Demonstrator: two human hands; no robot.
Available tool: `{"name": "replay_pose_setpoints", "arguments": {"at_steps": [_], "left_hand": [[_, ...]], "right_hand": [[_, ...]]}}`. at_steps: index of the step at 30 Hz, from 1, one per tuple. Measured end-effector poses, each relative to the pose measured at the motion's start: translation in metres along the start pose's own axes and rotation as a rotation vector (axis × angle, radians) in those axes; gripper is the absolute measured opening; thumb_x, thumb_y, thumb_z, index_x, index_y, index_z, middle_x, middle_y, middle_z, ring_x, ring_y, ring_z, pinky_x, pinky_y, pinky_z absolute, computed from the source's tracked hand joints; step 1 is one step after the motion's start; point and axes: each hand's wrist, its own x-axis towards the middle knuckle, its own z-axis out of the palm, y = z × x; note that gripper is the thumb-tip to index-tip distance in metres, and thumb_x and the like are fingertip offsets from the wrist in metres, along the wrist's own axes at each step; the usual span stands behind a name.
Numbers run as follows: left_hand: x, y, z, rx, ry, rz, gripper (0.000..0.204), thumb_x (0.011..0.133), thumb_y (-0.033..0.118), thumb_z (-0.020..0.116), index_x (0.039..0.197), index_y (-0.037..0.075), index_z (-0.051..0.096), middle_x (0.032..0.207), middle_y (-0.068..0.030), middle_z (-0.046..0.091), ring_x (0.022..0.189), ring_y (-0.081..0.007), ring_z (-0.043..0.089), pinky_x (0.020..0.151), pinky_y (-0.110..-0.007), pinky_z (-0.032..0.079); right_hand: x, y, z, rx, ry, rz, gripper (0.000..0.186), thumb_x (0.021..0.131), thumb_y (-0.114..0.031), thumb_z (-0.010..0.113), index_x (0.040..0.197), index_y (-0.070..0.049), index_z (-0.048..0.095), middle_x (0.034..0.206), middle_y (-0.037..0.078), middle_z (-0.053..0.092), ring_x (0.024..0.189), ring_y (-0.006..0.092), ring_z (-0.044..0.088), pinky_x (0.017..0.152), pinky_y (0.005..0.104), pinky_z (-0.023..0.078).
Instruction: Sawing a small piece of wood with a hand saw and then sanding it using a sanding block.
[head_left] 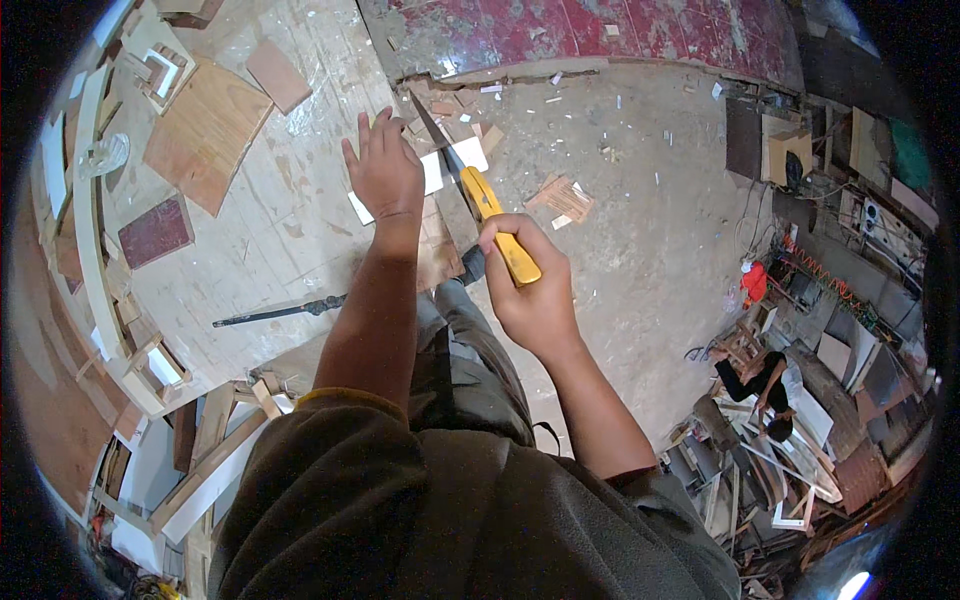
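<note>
My right hand (532, 290) is closed round the yellow handle (491, 207) of a handsaw. The saw's narrow blade (440, 135) points away from me and crosses a white strip of board (433, 172). This strip sticks out past the right edge of the pale wooden worktop (300, 200). To the left of the blade, my left hand (387, 172) lies over the strip with its fingers spread, pressing it down. The hand covers part of the strip. How deep the blade sits in the board cannot be seen.
On the worktop lie a brown wooden panel (208, 135), a dark red block (156, 232) and a long black bar tool (280, 312). Offcuts (560, 200) litter the concrete floor (640, 230). Another person (768, 390) sits at the far right among stacked wood.
</note>
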Motion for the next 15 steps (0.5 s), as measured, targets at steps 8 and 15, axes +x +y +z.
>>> {"name": "replay_pose_setpoints", "arguments": {"at_steps": [8, 15], "left_hand": [[0.007, 0.01, -0.006, 0.063, -0.033, -0.069, 0.017, 0.089, 0.011, 0.055, 0.103, 0.011, 0.065, 0.131, -0.0063, 0.059, 0.14, -0.0308, 0.044, 0.116, -0.057, 0.028], [0.006, 0.011, -0.002, 0.14, -0.09, -0.076, 0.025, 0.085, 0.009, 0.055, 0.108, 0.012, 0.065, 0.135, -0.0071, 0.055, 0.142, -0.0301, 0.041, 0.117, -0.056, 0.026]], "right_hand": [[0.002, -0.001, -0.002, 0.033, -0.042, 0.084, 0.01, 0.095, -0.003, 0.061, 0.104, -0.007, 0.06, 0.084, 0.012, 0.07, 0.079, 0.0206, 0.072, 0.071, 0.0312, 0.054], [0.01, -0.001, 0.0, 0.014, -0.063, 0.035, 0.012, 0.095, -0.002, 0.059, 0.106, -0.008, 0.06, 0.088, 0.014, 0.069, 0.079, 0.025, 0.071, 0.072, 0.0327, 0.053]]}}
